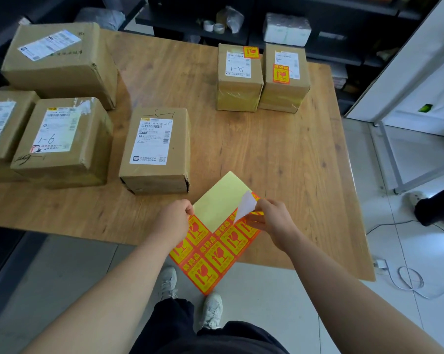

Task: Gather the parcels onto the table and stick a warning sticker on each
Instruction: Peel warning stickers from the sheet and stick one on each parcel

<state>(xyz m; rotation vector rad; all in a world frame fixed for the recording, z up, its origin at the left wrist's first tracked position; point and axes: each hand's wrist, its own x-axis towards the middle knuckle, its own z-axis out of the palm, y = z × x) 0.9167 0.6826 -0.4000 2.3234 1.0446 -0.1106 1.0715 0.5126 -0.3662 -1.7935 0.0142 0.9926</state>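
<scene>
A sheet of red-and-yellow warning stickers (210, 254) hangs over the near edge of the wooden table (279, 162). My left hand (175, 221) pinches its left edge. My right hand (269, 218) grips one sticker (246, 205), curled up from the sheet with its white back showing. Part of the pale yellow backing (221, 200) is bare. A brown parcel (155, 149) with a white label stands just beyond the sheet. Two small parcels at the back, one (238, 77) beside the other (284, 77), each carry a warning sticker.
More brown parcels sit on the left: one marked 1-6 (62, 141), one at the edge (3, 126), a large one (60, 62) behind. Dark shelves (241, 24) stand behind the table. A cable (410, 277) lies on the floor. Another person's foot (417, 198) is at right.
</scene>
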